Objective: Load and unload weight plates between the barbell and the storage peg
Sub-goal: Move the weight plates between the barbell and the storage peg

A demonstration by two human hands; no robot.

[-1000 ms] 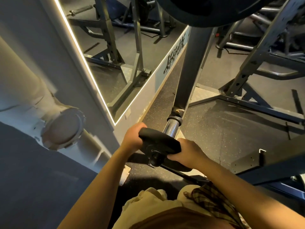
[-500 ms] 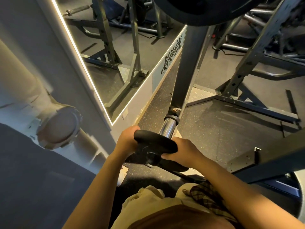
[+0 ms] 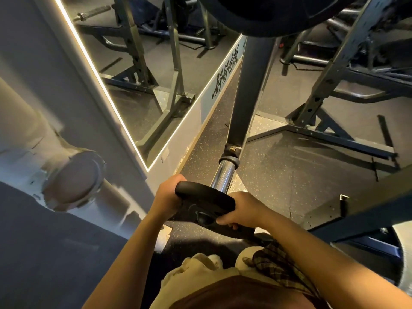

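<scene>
A small black weight plate (image 3: 201, 202) sits at the near end of a chrome storage peg (image 3: 223, 177) that juts toward me from a dark rack upright (image 3: 247, 94). My left hand (image 3: 168, 195) grips the plate's left rim and my right hand (image 3: 242, 209) grips its right rim, fingers curled under the edge. Whether the peg's tip is inside the plate's hole is hidden by the plate. A large black plate (image 3: 274, 14) hangs higher on the same upright, at the top of the head view.
A lit wall mirror (image 3: 142, 70) and white pipe (image 3: 66, 175) stand close on the left. Rack legs and base bars (image 3: 330, 139) cross the rubber floor on the right. A dark steel beam (image 3: 365, 208) runs near my right arm.
The view has tilted slightly, and the plate with both hands sits a little lower on the peg's end. Both grips are unchanged.
</scene>
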